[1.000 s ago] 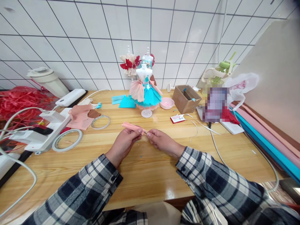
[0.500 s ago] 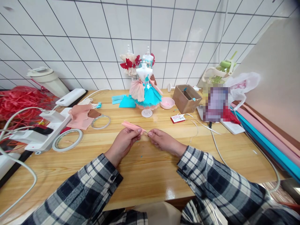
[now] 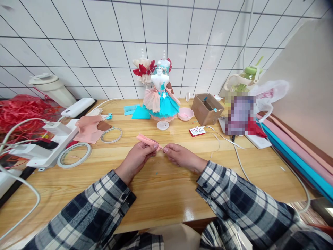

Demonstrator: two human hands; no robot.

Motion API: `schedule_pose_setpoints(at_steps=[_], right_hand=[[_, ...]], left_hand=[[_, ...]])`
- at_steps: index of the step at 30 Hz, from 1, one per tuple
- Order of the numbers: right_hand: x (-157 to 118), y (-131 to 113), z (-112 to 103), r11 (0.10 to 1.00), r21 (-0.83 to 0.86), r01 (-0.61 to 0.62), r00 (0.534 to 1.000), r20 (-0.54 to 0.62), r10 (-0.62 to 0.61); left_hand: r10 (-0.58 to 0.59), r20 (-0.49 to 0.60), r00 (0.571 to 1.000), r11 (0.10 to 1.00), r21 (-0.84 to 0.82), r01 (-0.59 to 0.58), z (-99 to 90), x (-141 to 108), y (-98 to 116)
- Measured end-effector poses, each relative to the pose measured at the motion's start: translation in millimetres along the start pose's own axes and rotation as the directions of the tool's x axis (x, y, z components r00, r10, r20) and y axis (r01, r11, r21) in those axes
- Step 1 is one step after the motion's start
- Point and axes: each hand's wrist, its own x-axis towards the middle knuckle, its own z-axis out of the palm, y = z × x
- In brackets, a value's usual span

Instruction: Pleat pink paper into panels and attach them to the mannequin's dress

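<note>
A folded strip of peach crepe paper with a jagged edge is pinched between the thumb and fingers of my left hand. My right hand is closed in a pinch at the strip's right end, where a small narrow bit of paper reaches its fingertips. Both hands are just above the wooden table. Beyond them stands a small white dress form wearing a turquoise and peach crepe paper skirt.
To the left lie tape rolls, peach paper scraps and a power strip with cables. Behind are turquoise paper, a pink bowl and a cardboard box. A red-and-white packet lies right; rolled paper lines the right edge.
The fingers have shifted only slightly; the peach strip has moved a little to the right in my left hand. Otherwise the scene looks the same.
</note>
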Motion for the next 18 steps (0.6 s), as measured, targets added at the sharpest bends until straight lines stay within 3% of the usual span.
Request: schedule_pose_setpoints(at_steps=[18], right_hand=[[-2.3, -3.3, -2.3, 0.997, 0.056, -0.055, 0.996, 0.070, 0.051]], left_hand=[[-0.015, 0.004, 1.000, 1.000, -0.001, 0.015, -2.9, 1.7, -2.8]])
